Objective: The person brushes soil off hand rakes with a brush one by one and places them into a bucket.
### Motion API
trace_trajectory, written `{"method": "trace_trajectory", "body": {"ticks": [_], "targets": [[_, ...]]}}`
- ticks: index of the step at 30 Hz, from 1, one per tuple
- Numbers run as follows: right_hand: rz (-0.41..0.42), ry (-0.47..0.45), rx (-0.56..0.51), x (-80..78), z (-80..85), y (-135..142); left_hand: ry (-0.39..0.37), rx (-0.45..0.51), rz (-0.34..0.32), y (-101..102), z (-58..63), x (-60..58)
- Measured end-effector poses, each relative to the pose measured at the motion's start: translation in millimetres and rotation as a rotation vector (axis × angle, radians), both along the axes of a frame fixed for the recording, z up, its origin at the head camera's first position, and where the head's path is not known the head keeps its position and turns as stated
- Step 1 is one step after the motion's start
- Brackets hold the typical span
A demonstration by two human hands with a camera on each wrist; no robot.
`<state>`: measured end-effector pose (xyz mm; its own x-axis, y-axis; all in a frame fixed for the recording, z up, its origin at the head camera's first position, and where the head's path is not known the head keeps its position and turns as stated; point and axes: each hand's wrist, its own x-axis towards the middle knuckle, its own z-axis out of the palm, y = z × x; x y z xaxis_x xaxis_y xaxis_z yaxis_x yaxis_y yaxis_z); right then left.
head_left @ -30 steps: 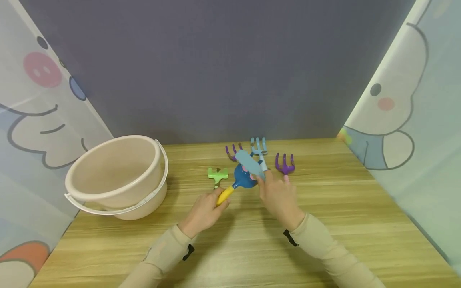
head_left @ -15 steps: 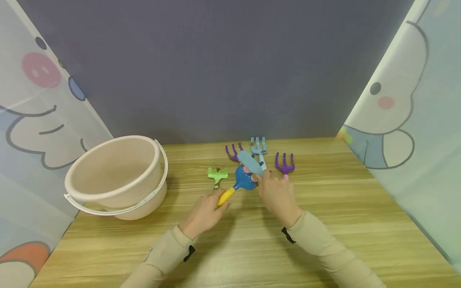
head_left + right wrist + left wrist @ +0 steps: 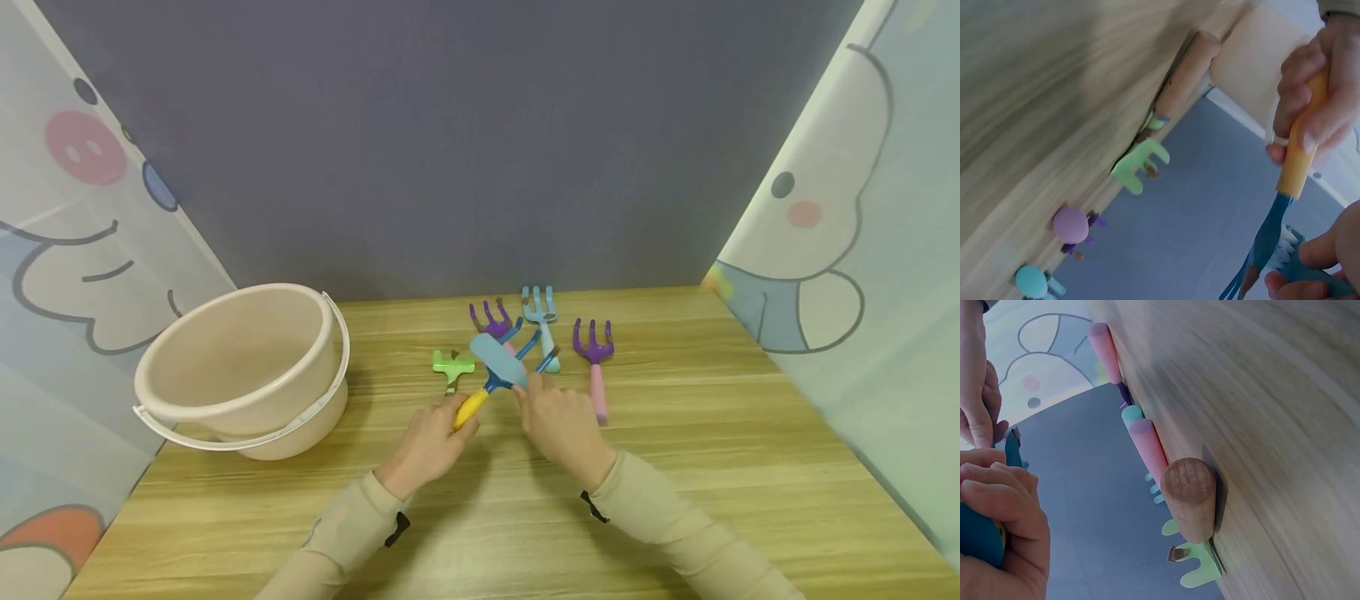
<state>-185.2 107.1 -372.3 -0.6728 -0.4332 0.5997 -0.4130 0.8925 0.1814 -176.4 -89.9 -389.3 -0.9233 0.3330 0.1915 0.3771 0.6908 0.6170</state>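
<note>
My left hand (image 3: 427, 437) grips the yellow handle of a blue hand rake (image 3: 471, 408), its tines pointing up and to the right. A light blue brush (image 3: 498, 360) is held in my right hand (image 3: 566, 429), lying across the rake's head. In the right wrist view the brush's white bristles (image 3: 1282, 244) touch or nearly touch the blue metal, and a brown patch shows near the tines. The left wrist view shows my left fingers (image 3: 1010, 519) curled; most of the rake is hidden there.
Beyond the hands lie a green rake (image 3: 453, 367) with a wooden handle, a purple rake (image 3: 491, 318), a light blue rake (image 3: 540, 312) and another purple rake (image 3: 594, 352) with a pink handle. Some tines carry brown bits. Cream buckets (image 3: 247, 358), apparently stacked, stand at left.
The brush has moved down and left across the rake with my right hand. The rake's head appears turned, its pink-spotted face now out of sight and its tines plainer. My left hand stays nearly still.
</note>
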Motion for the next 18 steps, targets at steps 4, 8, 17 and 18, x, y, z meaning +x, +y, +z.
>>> {"method": "trace_trajectory", "body": {"ticks": [4, 8, 17, 18], "targets": [[0.035, -0.004, -0.012, 2.2, -2.5, -2.8, -0.028, 0.009, 0.011, -0.8, 0.1, -1.2], [0.043, -0.015, -0.028, 3.2, -1.3, -1.3, -0.023, -0.001, 0.008, -3.0, -1.7, -1.3], [0.022, 0.003, -0.063, -2.9, 4.1, 7.7, -0.036, -0.008, 0.002, -4.5, 0.7, 0.0], [0.012, 0.004, -0.073, -4.3, 4.8, 8.8, -0.031, -0.010, 0.002, -4.2, 0.6, 0.2]]}}
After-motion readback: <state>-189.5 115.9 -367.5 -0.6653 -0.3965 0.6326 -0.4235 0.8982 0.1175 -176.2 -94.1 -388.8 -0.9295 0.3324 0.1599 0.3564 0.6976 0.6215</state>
